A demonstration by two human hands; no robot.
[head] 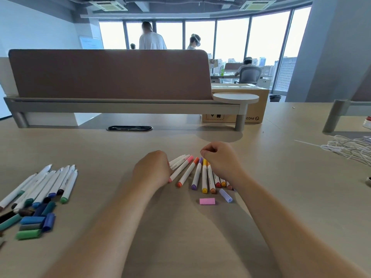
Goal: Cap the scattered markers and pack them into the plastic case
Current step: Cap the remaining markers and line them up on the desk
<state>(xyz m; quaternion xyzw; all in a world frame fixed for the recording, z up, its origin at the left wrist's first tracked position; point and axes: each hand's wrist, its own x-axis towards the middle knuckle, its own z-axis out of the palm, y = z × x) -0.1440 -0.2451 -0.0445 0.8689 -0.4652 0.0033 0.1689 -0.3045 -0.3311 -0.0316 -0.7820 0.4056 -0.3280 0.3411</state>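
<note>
Everything is placed relative to the fan of warm-coloured markers in the middle of the desk. In the fan I can pick out a pink marker, an orange one, a purple one and a yellow one, all capped and lying side by side. A few white-topped ones sit at the left edge, and more reddish ends poke out on the right.

The left hand rests against the fan's left edge, touching the white-topped markers. Its fingertips are hidden, so I can't tell if it grips any. The right hand sits over the fan's right side with fingers curled in tight, and I can't tell whether they pinch anything either.

Just in front of the fan lie two loose caps, a pink cap and a lavender cap.

Well to the left of the fan is a second bunch of cool-coloured markers, many of them uncapped. A heap of blue, teal, green and grey caps lies at their near ends.

Behind the fan, past the brown divider, stands a cardboard box marked PICO. I can't see what's in it. Off to the right there's a tangle of white cable.
</note>
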